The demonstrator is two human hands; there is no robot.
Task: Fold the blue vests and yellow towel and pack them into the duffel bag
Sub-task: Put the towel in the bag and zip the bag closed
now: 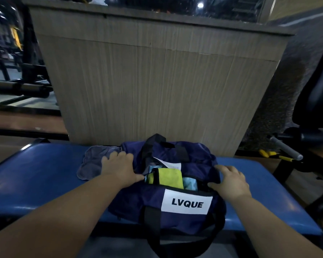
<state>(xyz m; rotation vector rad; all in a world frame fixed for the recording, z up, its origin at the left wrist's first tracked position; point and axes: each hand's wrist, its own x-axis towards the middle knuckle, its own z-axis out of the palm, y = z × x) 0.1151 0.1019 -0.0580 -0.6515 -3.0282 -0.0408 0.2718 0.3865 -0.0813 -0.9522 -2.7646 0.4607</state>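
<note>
A navy duffel bag (138, 203) with black straps and a white LVQUE label lies on the blue padded bench (35, 175). Through its open top show the folded yellow towel (170, 178) and light blue fabric of the vests (189, 183). A white paper slip (171, 164) lies just behind them. My left hand (119, 168) rests on the bag's left end, thumb at the opening's edge. My right hand (230, 180) lies on the bag's right end, fingers spread and thumb at the opening.
A grey cloth (92, 162) lies on the bench left of the bag, partly under my left hand. A tall wood-grain panel (157, 81) stands right behind the bench. Gym equipment (17, 88) sits at the left and a black machine (317, 94) at the right.
</note>
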